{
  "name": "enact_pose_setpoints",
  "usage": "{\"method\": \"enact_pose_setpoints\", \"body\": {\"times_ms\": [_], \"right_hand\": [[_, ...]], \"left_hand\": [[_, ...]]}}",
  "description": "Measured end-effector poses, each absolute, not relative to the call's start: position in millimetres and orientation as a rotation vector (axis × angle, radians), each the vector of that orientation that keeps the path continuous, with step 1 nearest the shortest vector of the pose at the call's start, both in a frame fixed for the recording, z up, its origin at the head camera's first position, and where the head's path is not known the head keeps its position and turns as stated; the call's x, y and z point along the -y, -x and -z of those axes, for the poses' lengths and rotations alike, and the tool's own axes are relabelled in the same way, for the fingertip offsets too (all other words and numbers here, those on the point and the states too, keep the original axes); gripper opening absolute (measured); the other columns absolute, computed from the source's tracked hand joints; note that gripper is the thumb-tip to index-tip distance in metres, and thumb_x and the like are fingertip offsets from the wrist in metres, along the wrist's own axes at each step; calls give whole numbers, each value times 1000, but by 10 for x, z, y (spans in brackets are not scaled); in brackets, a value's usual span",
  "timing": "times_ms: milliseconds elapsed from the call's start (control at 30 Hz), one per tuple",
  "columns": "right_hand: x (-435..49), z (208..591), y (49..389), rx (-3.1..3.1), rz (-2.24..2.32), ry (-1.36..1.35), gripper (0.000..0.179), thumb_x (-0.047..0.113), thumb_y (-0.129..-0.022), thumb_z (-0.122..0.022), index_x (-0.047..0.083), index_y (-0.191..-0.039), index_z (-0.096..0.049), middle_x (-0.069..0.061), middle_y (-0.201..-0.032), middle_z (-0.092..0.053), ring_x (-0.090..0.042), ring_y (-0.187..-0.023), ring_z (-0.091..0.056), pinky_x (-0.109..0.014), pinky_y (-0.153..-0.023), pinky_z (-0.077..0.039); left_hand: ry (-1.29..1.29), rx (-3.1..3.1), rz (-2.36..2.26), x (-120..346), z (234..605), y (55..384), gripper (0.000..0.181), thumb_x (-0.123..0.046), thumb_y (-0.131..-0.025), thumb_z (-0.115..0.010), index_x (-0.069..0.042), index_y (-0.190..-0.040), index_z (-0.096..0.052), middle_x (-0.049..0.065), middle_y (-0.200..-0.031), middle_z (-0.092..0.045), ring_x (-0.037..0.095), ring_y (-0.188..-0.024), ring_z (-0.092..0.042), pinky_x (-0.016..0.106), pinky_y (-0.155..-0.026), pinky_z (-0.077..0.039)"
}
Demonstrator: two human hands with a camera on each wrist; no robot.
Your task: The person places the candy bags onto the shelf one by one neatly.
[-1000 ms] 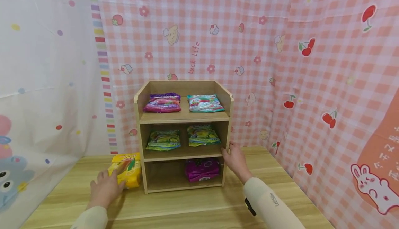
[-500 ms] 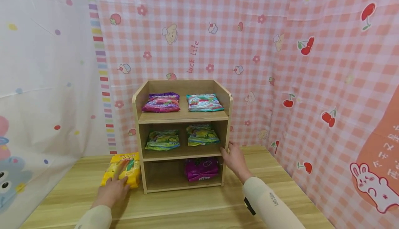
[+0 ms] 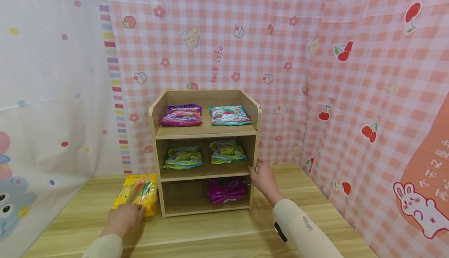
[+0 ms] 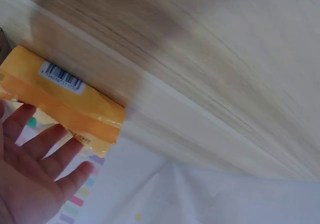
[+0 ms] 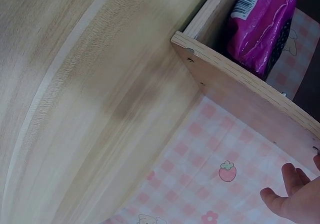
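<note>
My left hand (image 3: 123,220) reaches over the near end of a yellow candy bag (image 3: 142,184), which lies on the table left of the shelf. In the left wrist view, spread, slightly bent fingers (image 4: 61,155) touch the bag, whose barcode side shows; some fingertips are hidden behind its edge. My right hand (image 3: 265,182) rests against the right side of a three-tier wooden shelf (image 3: 207,134). Its fingers (image 5: 274,202) are partly visible beside the panel in the right wrist view. A purple bag (image 3: 227,190) sits on the right of the bottom tier.
On the top tier lie a pink-purple bag (image 3: 181,115) and a turquoise bag (image 3: 230,115). Two green bags, one left (image 3: 183,158) and one right (image 3: 228,151), lie on the middle tier. A checked curtain (image 3: 217,24) hangs behind the wooden table (image 3: 196,234).
My left hand came in over the yellow bag's near end, and the bag has slid slightly towards me. The right hand has stayed at the shelf's side.
</note>
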State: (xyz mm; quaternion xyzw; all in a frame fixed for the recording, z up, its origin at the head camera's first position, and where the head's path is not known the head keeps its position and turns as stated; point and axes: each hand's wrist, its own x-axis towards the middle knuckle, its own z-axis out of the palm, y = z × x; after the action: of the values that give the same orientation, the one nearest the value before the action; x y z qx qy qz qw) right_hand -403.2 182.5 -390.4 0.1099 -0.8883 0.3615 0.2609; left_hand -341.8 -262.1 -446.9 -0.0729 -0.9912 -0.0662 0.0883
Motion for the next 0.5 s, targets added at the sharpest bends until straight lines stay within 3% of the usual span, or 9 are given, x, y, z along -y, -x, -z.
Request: {"method": "enact_pose_setpoints", "body": {"times_ms": [133, 233, 300, 367, 467, 500], "right_hand": [[-1823, 3914, 4034, 2399, -970, -296, 33, 16, -98, -60, -7, -121, -65, -29, -132, -55, -43, -125, -51, -54, -105, -39], [-1821, 3921, 4035, 2387, -963, -302, 32, 15, -97, -60, -7, -120, -65, -28, -131, -56, -43, -123, -53, -53, -104, -40], [-1817, 3926, 4035, 2385, -969, -300, 31, 15, -97, -60, -6, -120, -65, -27, -131, -57, -43, -122, -54, -53, -103, -41], [-1810, 3928, 4033, 2382, -981, -301, 31, 15, -97, -61, -5, -120, -66, -26, -130, -59, -41, -121, -56, -52, -102, -43], [-1800, 3930, 4031, 2386, -1000, -292, 31, 16, -97, -61, -3, -122, -65, -24, -131, -59, -40, -120, -56, -52, -100, -44], [-1798, 3929, 4031, 2383, -997, -296, 32, 16, -97, -61, -3, -122, -65, -25, -131, -59, -40, -120, -56, -52, -100, -44]], "left_hand": [[295, 2798, 113, 2674, 4536, 3410, 38, -27, -99, -55, -10, -65, -61, 17, -70, -66, 38, -61, -63, 56, -57, -50], [333, 2735, 78, 2725, 4566, 3414, 44, -24, -97, -58, -13, -55, -48, 11, -60, -61, 29, -51, -57, 50, -50, -49], [315, 2733, 90, 2758, 4557, 3420, 29, -22, -96, -58, -8, -71, -63, 11, -61, -60, 29, -51, -56, 50, -49, -48], [241, 2731, 134, 2799, 4540, 3418, 23, -21, -95, -59, 0, -93, -68, 17, -71, -63, 35, -60, -60, 53, -54, -49], [13, 2789, 280, 2893, 4504, 3401, 53, -30, -97, -57, 12, -129, -48, 34, -94, -59, 51, -81, -59, 62, -67, -48], [-78, 2814, 347, 2934, 4497, 3394, 59, -36, -98, -55, 16, -124, -47, 37, -97, -56, 55, -87, -57, 65, -70, -46]]}}
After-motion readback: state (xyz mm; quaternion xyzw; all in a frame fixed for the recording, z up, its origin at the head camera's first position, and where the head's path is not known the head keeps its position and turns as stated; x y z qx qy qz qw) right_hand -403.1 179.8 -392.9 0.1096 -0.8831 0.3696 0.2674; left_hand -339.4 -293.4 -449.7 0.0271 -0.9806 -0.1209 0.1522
